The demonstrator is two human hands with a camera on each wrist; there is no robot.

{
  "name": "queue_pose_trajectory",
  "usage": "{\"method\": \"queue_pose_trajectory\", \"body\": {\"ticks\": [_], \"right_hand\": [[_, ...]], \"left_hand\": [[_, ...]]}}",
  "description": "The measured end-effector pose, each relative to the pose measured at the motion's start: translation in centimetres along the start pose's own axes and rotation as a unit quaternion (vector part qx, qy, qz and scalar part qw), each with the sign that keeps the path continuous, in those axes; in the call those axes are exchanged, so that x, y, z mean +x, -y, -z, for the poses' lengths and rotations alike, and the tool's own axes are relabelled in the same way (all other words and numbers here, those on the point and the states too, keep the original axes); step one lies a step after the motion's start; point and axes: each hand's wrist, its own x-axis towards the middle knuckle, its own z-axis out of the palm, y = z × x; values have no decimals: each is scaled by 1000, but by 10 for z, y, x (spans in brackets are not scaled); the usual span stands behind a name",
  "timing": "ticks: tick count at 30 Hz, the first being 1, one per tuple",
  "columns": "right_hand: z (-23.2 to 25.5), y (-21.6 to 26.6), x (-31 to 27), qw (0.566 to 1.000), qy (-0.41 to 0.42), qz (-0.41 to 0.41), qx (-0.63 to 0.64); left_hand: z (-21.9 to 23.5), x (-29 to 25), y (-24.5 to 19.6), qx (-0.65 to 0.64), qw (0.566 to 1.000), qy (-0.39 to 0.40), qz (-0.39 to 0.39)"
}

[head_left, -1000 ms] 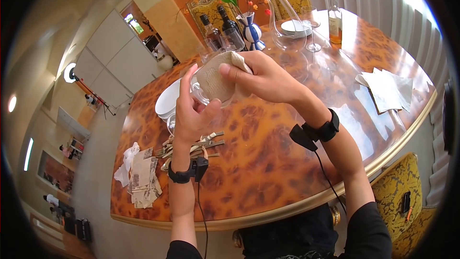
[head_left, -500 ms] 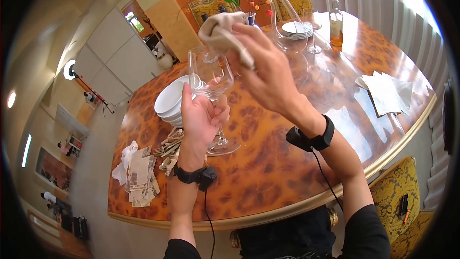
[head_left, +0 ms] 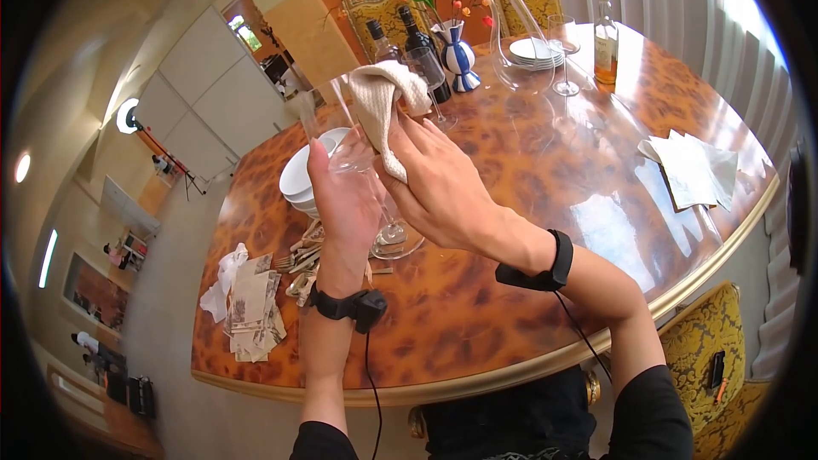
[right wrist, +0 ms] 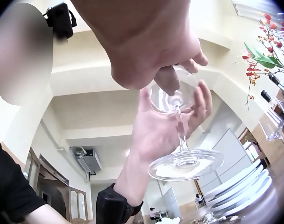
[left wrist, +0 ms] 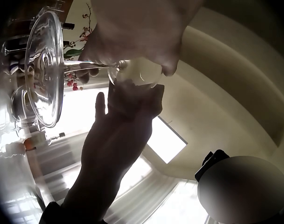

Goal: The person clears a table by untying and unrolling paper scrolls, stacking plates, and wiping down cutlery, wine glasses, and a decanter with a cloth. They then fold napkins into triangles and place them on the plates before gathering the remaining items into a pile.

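Observation:
A clear stemmed wine glass [right wrist: 186,165] is held upright in the air over the table. My left hand [head_left: 345,209] cradles its bowl, with the fingers curled round the lower part. In the head view the foot of the glass shows below and right of that hand. My right hand [head_left: 443,183] grips a beige waffle-weave cloth [head_left: 375,102] at the right side of the bowl, with some of it at the rim. From the left wrist view, the right hand [left wrist: 116,135] reaches up to the bowl, which partly hides behind the left hand [left wrist: 137,28].
White bowls [head_left: 298,177] are stacked behind the left hand. Cutlery [head_left: 302,260] and printed napkins [head_left: 253,311] lie at the left. Farther back stand dark bottles [head_left: 417,43], a striped vase [head_left: 457,55], a glass decanter [head_left: 511,68] and a liquor bottle [head_left: 605,43]. White napkins [head_left: 690,170] lie at the right.
The glass was largely covered by hands and cloth, then stood upright with the cloth lifted above its rim. Now the right hand has lowered the cloth onto the bowl's right side.

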Motion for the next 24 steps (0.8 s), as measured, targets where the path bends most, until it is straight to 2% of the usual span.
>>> {"method": "queue_pose_trajectory", "body": {"ticks": [2,3,4,6,7,10,11,13,14,17,19,20,21,22,24], "right_hand": [[-10,1,-7,1000,-23,-18,0],[-10,5,-10,997,14,-61,33],[-10,8,-12,997,13,-61,33],[-12,15,-14,959,184,-143,160],[-24,18,-19,963,128,-119,202],[-19,20,-19,953,147,-168,205],[-21,18,-17,952,151,-170,206],[-27,12,-14,871,85,-319,363],[-31,8,-14,855,56,-314,408],[-15,8,-5,864,63,-296,402],[4,14,3,898,216,-276,266],[-1,4,-4,897,220,-277,264],[-13,-11,-16,941,256,-156,160],[-16,-13,-18,957,284,-29,53],[-15,-5,-21,962,266,-24,50]], "left_hand": [[-3,-2,-2,-7,1000,-17,-11],[-1,-1,-4,-9,1000,-28,-11],[0,0,-5,-11,999,-38,-11],[-3,0,-4,-5,999,-39,-24],[-5,0,-3,0,998,-40,-38],[-4,1,2,-19,998,-40,-45],[-2,2,3,-19,999,-14,-43],[4,5,4,-10,998,53,-31],[6,6,4,-4,998,55,-9],[1,4,0,24,996,84,12],[3,3,-6,70,995,67,-22],[2,2,-10,66,995,65,-23],[0,1,-15,90,994,22,-51],[0,1,-19,115,990,-21,-76],[5,5,-24,58,993,-48,-93]]}}
